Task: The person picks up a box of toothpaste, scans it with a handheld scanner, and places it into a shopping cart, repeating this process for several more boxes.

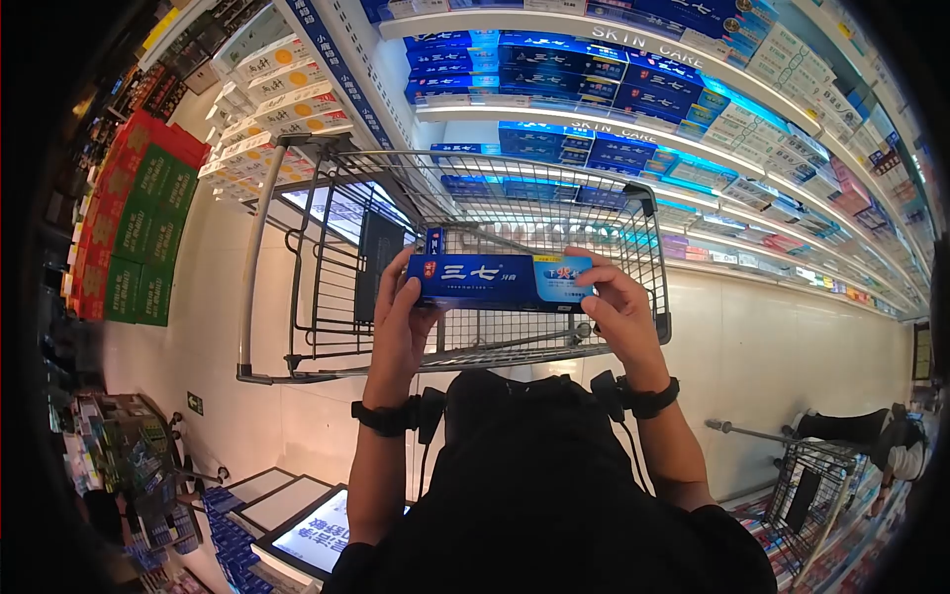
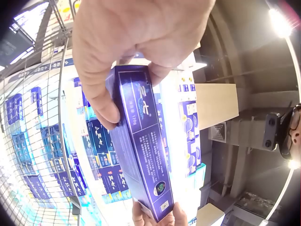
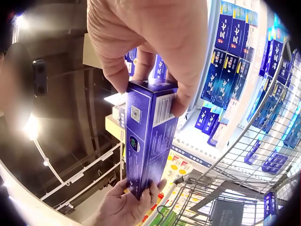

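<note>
A blue toothpaste box is held level between both hands above a shopping cart. The left hand grips its left end and the right hand its light-blue right end. The left wrist view shows the left hand pinching one end of the box between thumb and fingers. From the right wrist, the right hand pinches the end beside the barcode of the box. Another blue box stands upright in the cart, just behind the held one.
The wire cart lies beneath the hands, against shelves of blue boxes. Red and green cartons are stacked at the left. At the lower right, another cart stands near a person.
</note>
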`<state>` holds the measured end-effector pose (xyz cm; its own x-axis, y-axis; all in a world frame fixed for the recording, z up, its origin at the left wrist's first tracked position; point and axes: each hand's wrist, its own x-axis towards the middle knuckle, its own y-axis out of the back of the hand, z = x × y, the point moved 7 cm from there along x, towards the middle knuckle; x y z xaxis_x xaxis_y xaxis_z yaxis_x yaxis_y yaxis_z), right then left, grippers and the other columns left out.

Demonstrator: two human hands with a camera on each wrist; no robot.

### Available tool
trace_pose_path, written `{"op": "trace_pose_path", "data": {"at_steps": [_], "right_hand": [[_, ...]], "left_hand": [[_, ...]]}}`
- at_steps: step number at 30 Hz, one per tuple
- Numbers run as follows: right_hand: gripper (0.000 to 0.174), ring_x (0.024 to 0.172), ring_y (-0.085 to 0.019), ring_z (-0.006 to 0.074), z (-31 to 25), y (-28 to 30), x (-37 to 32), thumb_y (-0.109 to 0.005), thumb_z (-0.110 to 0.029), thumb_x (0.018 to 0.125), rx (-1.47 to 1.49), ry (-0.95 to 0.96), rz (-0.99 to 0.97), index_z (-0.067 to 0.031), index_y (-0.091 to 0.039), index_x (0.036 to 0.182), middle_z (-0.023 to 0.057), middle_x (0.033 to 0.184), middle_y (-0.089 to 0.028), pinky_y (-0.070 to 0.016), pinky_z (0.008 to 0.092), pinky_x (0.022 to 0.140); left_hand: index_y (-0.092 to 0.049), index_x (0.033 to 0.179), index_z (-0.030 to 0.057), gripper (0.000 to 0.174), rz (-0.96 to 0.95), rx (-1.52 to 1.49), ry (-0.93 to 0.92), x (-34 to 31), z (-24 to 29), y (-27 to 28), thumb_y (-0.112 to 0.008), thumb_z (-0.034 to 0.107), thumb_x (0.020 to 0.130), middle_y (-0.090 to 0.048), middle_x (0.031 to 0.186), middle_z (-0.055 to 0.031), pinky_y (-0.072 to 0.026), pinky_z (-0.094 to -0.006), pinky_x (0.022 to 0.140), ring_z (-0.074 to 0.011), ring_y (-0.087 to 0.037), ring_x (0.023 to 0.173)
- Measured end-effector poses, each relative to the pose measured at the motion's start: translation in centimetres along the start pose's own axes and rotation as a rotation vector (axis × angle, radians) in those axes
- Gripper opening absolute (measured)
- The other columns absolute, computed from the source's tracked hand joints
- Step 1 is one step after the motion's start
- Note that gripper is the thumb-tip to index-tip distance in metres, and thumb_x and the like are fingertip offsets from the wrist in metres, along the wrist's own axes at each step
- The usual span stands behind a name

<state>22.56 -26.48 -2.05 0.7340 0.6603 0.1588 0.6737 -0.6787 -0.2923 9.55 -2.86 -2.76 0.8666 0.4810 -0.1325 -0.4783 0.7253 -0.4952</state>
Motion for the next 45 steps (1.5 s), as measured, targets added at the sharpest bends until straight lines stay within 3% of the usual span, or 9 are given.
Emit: {"op": "trace_pose_path", "data": {"at_steps": [8,13,17,24,27,36,39,42,45], "right_hand": [[0.073,0.113,-0.057,0.0237,0.9,-0.3,-0.1,-0.065,-0.004,0.084,0.1,-0.182,0.065,-0.004,-0.027,0.146,0.0155,0.128,-0.054,-0.047,0.0334,0.092],[0.066,0.098,-0.06,0.0175,1.3,-0.2,0.7,-0.065,-0.009,0.085,-0.001,-0.308,-0.006,-0.0024,-0.035,0.143,0.0125,0.111,-0.062,-0.0492,0.0299,0.081],[0.063,0.081,-0.061,0.0123,0.8,-2.1,3.3,-0.07,-0.02,0.085,-0.174,-0.401,-0.175,-0.0001,-0.042,0.138,0.0068,0.091,-0.064,-0.0492,0.0275,0.073],[0.054,0.079,-0.059,0.009,4.9,-6.3,5.7,-0.069,-0.039,0.086,-0.225,-0.448,-0.406,0.0009,-0.057,0.121,0.0043,0.087,-0.065,-0.0448,0.0245,0.072],[0.06,0.095,-0.063,0.0136,10.1,-5.8,5.0,-0.067,-0.038,0.088,-0.089,-0.607,-0.395,0.0052,-0.051,0.126,0.0095,0.105,-0.065,-0.0521,0.0272,0.08],[0.072,0.09,-0.063,0.0188,26.8,-5.2,5.6,-0.07,-0.048,0.083,-0.068,-0.954,-0.231,0.0095,-0.049,0.121,0.0139,0.109,-0.06,-0.0582,0.0316,0.073],[0.063,0.082,-0.059,0.016,32.2,-6.2,7.3,-0.071,-0.045,0.082,-0.085,-0.98,-0.228,0.0073,-0.055,0.113,0.0105,0.097,-0.059,-0.0576,0.0315,0.071],[0.068,0.098,-0.061,0.0192,38.6,-6.8,8.5,-0.072,-0.044,0.083,-0.183,-1.14,-0.259,0.0062,-0.048,0.122,0.0133,0.112,-0.06,-0.0556,0.0347,0.076],[0.064,0.096,-0.061,0.0228,44.5,-7.5,9.4,-0.072,-0.041,0.084,-0.113,-1.114,-0.132,0.0079,-0.05,0.119,0.0137,0.111,-0.059,-0.0566,0.0362,0.075]], "left_hand": [[-0.034,0.14,0.0026,0.047,0.023,-0.079,-0.04,-0.2,-0.3,0.7,-0.05,0.01,0.096,-0.053,0.126,-0.0132,-0.0502,-0.0391,0.098,-0.022,-0.059,0.112],[-0.035,0.139,0.0024,0.047,0.006,0.023,-0.034,0.6,0.5,0.9,-0.049,0.016,0.096,-0.054,0.124,-0.0121,-0.042,-0.0412,0.102,-0.0226,-0.054,0.114],[-0.042,0.134,0.0018,0.04,0.061,0.05,-0.059,3.5,3.2,0.6,-0.053,0.016,0.098,-0.055,0.091,-0.0008,-0.0502,-0.0254,0.085,-0.005,-0.05,0.076],[-0.038,0.138,0.0033,0.049,0.0,0.343,-0.114,7.0,6.3,0.6,-0.056,0.022,0.097,-0.058,0.117,-0.0136,-0.0496,-0.0261,0.087,-0.0124,-0.06,0.102],[-0.034,0.143,0.003,0.058,0.032,0.669,-0.182,7.5,8.8,4.4,-0.06,0.023,0.095,-0.048,0.134,-0.0192,-0.0431,-0.0304,0.097,-0.0193,-0.056,0.112],[-0.039,0.141,0.0011,0.063,0.3,1.714,-0.289,8.2,20.5,23.6,-0.067,0.02,0.088,-0.052,0.132,-0.0231,-0.0409,-0.0384,0.101,-0.0306,-0.047,0.127],[-0.032,0.143,-0.0013,0.071,0.26,1.766,-0.054,7.6,19.3,28.1,-0.068,0.021,0.087,-0.052,0.131,-0.0234,-0.0416,-0.037,0.101,-0.0306,-0.051,0.123],[-0.029,0.145,0.0013,0.075,0.235,1.61,0.241,6.7,17.0,31.6,-0.069,0.022,0.086,-0.051,0.129,-0.0244,-0.0452,-0.0377,0.097,-0.0311,-0.056,0.116],[-0.03,0.145,0.0064,0.069,0.273,1.364,0.135,6.3,15.7,32.7,-0.067,0.019,0.088,-0.056,0.117,-0.0221,-0.0504,-0.0374,0.085,-0.026,-0.062,0.098]]}}
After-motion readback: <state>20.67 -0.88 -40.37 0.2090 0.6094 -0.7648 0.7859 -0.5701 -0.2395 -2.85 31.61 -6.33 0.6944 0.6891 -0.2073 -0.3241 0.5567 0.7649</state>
